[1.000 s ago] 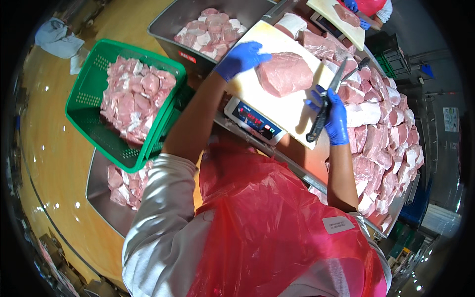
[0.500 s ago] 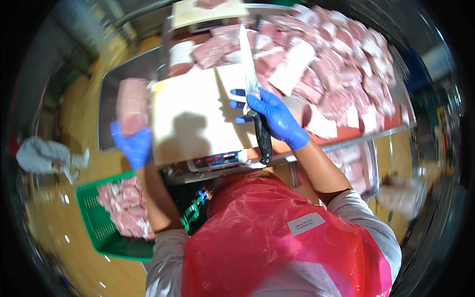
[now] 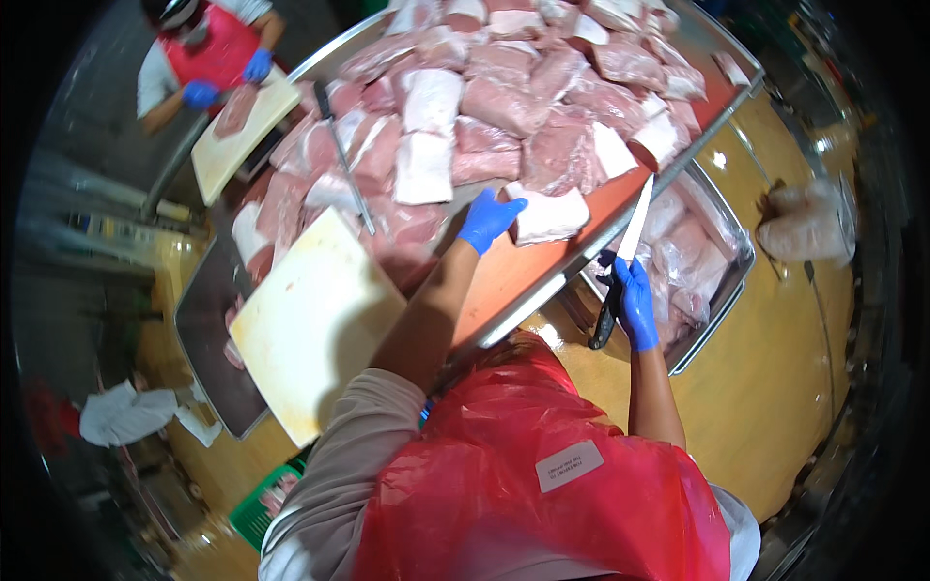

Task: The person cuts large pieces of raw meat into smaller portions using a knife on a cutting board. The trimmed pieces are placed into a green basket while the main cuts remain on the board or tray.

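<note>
My left hand (image 3: pixel 489 221), in a blue glove, reaches over the steel table. Its fingers grip the left end of a piece of pork (image 3: pixel 549 217) with a white fat layer, at the table's near edge. My right hand (image 3: pixel 635 302), also in a blue glove, is closed around the black handle of a knife (image 3: pixel 635 225). The blade points up and away, just beyond the table's edge. Beside my left forearm lies a white cutting board (image 3: pixel 300 320) with no meat on it.
Many pork pieces (image 3: pixel 504 102) cover the table, with a sharpening steel (image 3: pixel 344 160) on them. A metal bin (image 3: pixel 225 387) stands left, a meat-filled bin (image 3: pixel 744 261) right, a green basket (image 3: pixel 254 518) lower left. A co-worker (image 3: pixel 228 48) cuts on another board (image 3: pixel 208 160).
The pork piece my left hand held over the metal bin is gone from it. That hand has moved right onto another piece. My right hand carried the knife right; the view turned.
</note>
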